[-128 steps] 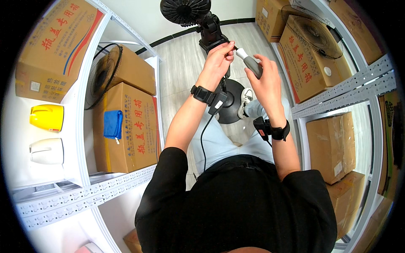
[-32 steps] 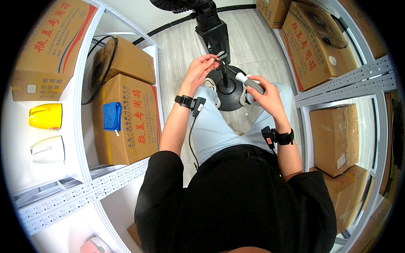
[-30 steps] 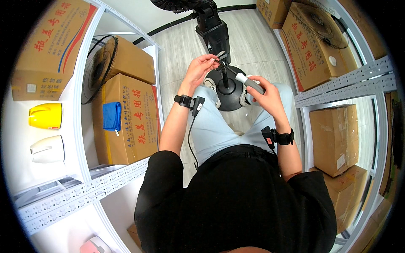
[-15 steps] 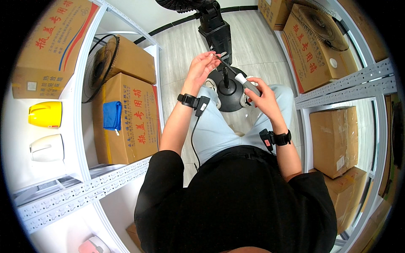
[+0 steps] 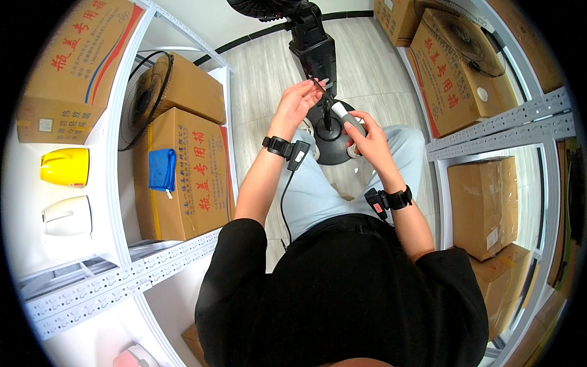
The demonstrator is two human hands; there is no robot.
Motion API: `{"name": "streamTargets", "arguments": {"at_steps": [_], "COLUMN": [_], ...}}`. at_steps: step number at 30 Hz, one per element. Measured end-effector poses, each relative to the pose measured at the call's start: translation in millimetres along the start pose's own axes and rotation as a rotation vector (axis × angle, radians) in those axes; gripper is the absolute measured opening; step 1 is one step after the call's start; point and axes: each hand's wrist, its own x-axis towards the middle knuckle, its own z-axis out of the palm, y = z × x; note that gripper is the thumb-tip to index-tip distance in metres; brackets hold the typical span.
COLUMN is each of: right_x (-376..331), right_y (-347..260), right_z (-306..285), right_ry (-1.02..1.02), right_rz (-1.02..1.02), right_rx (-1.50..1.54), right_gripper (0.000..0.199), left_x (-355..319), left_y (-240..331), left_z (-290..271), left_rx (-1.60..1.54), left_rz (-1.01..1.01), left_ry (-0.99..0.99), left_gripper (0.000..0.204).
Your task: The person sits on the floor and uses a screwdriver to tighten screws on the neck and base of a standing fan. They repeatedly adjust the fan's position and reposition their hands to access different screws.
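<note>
Screwdriver [image 5: 340,111] on my feed
Right hand [image 5: 372,140] clasped its handle [image 5: 353,122]; whether left hand's [image 5: 296,103] fingers pinched its shaft [image 5: 328,95], I couldn't tell.

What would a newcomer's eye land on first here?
Probably the bright yellow mug, on the left shelf near a white mug, and the blue cloth on a brown carton. Then, near the middle, the grey-handled tool in the right grip, near the black stand.
</note>
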Motion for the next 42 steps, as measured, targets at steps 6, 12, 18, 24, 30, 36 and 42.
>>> {"name": "streamTargets", "arguments": {"at_steps": [6,12,18,24,30,36,42], "right_x": [8.6,8.9,14.6,10.3,12.4,13.4,7.5], "right_y": [2.6,-0.1,2.7,3.4,5.0,0.3,6.5], "right_z": [13.0,18.0,16.7,34.7,25.8,27.3,33.6], "right_ry": [-0.051,-0.070,-0.147,-0.036,-0.101,-0.151,-0.027], "right_rz": [0.059,0.217,0.302,0.146,0.207,0.305,0.135], "right_rx": [0.196,0.408,0.575,0.477,0.541,0.695,0.312], "right_gripper": [0.035,0.035,0.037,0.041,0.039,0.036,0.040], "left_x": [4.2,6.8,9.2,15.3,10.9,-0.9,10.1], "left_y": [-2.1,-1.2,-4.2,-7.4,-7.0,0.6,-3.6], "left_z": [-5.4,-8.2,-10.3,-12.4,-7.4,9.1,-5.5], "left_rx": [-0.020,-0.091,-0.060,-0.030,0.005,0.008,0.094], "left_rz": [-0.044,-0.109,-0.077,-0.062,-0.058,-0.071,-0.058], "left_ry": [-0.041,-0.166,-0.145,-0.068,-0.021,-0.063,-0.029], "left_gripper": [0.020,0.024,0.021,0.018,0.017,0.019,0.020]}}
